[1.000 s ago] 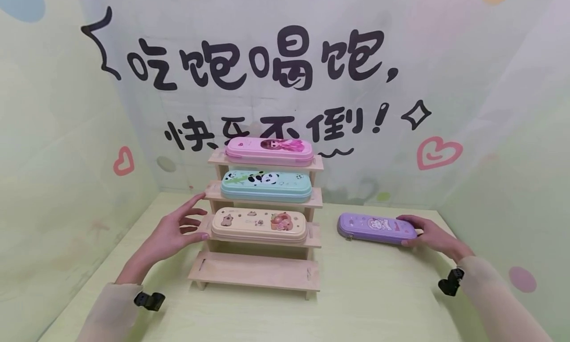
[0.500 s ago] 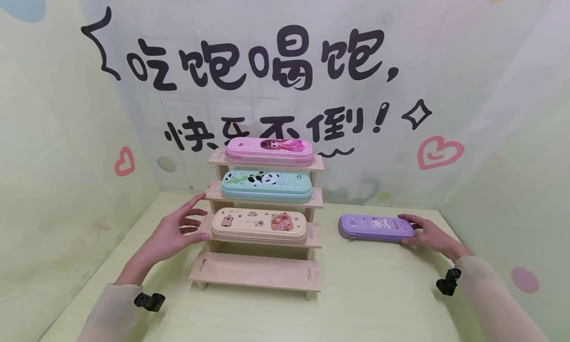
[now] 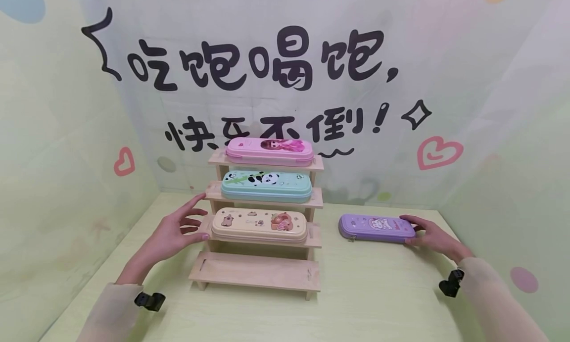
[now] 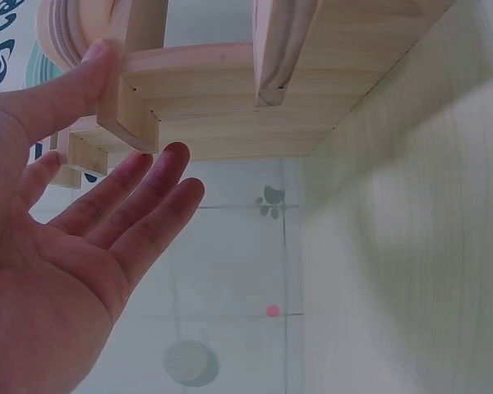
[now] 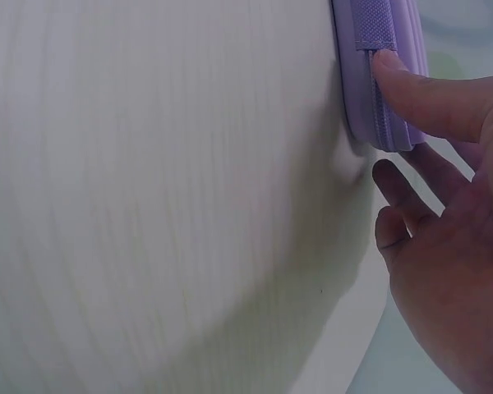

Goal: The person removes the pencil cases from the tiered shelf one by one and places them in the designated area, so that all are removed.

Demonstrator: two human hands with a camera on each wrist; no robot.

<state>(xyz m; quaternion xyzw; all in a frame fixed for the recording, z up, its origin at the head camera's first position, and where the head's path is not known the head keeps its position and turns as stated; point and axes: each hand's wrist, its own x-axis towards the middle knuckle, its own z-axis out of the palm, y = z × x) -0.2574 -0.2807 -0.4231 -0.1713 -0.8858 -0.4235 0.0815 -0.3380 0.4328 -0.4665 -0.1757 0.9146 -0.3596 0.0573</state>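
Note:
In the head view a purple pencil case [image 3: 376,228] with a rabbit print lies on the table, right of a stepped wooden rack [image 3: 258,271]. My right hand [image 3: 436,238] pinches the case's right end; the right wrist view puts the thumb on the zipper side of the pencil case [image 5: 378,90]. At the rack's left side, my left hand [image 3: 175,235] touches the shelf ends with thumb and index finger. Its other fingers extend loosely, as the left wrist view of the hand [image 4: 82,230] confirms. A cream pencil case [image 3: 258,224] sits on the shelf beside it.
Higher on the rack sit a mint panda pencil case [image 3: 267,186] and a pink pencil case [image 3: 269,151]. The lowest shelf bears no case. A printed cloth [image 3: 347,94] stands behind and at both sides of the pale table [image 3: 369,292].
The purple pencil case has turned slightly and now lies more level across the view, its right end farther back. My right hand shifted a little with it; the left hand stayed put.

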